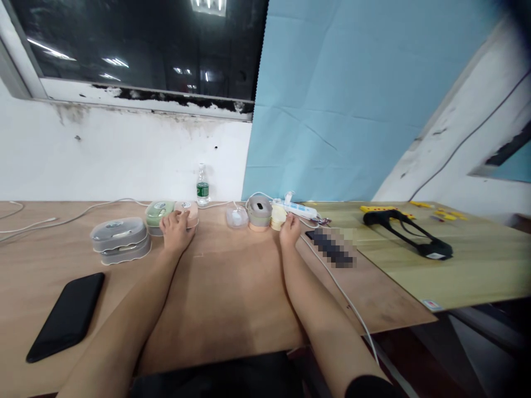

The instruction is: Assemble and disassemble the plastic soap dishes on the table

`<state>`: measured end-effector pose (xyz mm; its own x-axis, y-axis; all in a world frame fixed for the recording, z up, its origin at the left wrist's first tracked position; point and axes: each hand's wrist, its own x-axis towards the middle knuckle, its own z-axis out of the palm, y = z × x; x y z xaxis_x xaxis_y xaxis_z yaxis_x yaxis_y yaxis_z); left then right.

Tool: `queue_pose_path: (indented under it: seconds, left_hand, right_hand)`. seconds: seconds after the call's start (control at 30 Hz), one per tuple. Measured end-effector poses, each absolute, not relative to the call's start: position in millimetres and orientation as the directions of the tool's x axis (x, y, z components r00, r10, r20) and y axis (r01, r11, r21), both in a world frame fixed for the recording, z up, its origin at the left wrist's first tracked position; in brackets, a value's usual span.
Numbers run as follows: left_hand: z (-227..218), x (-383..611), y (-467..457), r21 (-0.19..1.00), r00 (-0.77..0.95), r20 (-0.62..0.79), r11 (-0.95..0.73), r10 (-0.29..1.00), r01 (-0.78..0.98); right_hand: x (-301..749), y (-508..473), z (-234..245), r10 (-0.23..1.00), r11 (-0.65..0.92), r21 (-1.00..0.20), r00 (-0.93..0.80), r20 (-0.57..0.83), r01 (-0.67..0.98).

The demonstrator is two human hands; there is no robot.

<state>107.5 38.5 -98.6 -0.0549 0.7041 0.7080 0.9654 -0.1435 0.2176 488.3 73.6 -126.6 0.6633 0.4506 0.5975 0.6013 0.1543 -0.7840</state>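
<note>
My left hand [176, 231] lies against the front of a pale pink lidded box [189, 208], fingers bent over its near edge. A green lidded box [159, 210] stands directly left of it, partly behind the fingers. At the right, my right hand [290, 230] has its fingers closed at the side of a small pale yellow stack [277, 218]; the fingertips are partly hidden. Left of this stack are a round grey-green container [260, 212] with a dark mark on top and a peach-coloured base, and a small clear container [237, 217].
Two stacked grey oval boxes [120, 237] and a black phone [66, 316] lie at left. A water bottle [202, 187] stands by the wall. A white power strip [296, 208], a blurred dark object [329, 247], cables and a black strap-like frame [409, 235] are at right.
</note>
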Motion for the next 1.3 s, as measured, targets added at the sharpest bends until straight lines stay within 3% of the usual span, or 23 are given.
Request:
queue_pose_path:
  seconds: [0.17,0.3,0.57,0.67,0.77,0.87,1.03,1.3]
  left_hand:
    - [-97.6,101.7,30.9,0.261,-0.014,0.767,-0.291,0.642,0.921]
    - [-96.1,107.1,14.3,0.262,0.069,0.787,-0.433,0.614,0.863]
    - [-96.1,134.1,-17.3,0.104,0.418,0.764,-0.734,0.491,0.671]
    - [-94.6,140.4,-22.2,0.078,0.514,0.704,-0.772,0.491,0.630]
    - [-93.3,140.3,-22.7,0.097,0.563,0.659,-0.799,0.498,0.593]
    - [-92.7,136.8,-21.2,0.105,0.585,0.642,-0.813,0.496,0.573]
    - [-91.2,139.0,-20.8,0.119,0.530,0.645,-0.757,0.551,0.642]
    - [-95.8,147.3,-16.7,0.226,0.198,0.618,-0.414,0.760,0.882]
  right_hand:
    - [474.3,63.8,-119.8,0.452,0.215,-0.776,0.644,0.617,0.593]
    - [458.4,52.6,-111.5,0.451,0.318,-0.681,0.526,0.721,0.660]
    - [397.8,36.6,-111.7,0.635,0.577,-0.441,-0.037,0.772,0.687]
    - [373.5,26.5,-108.8,0.641,0.690,-0.342,-0.317,0.699,0.638]
    - [360.7,18.2,-103.5,0.633,0.743,-0.313,-0.468,0.617,0.592]
    - [361.3,16.6,-99.9,0.644,0.742,-0.310,-0.507,0.573,0.594]
    - [371.7,21.9,-98.3,0.706,0.669,-0.371,-0.394,0.589,0.644]
    - [361.0,19.3,-96.4,0.661,0.746,-0.387,-0.535,0.526,0.542]
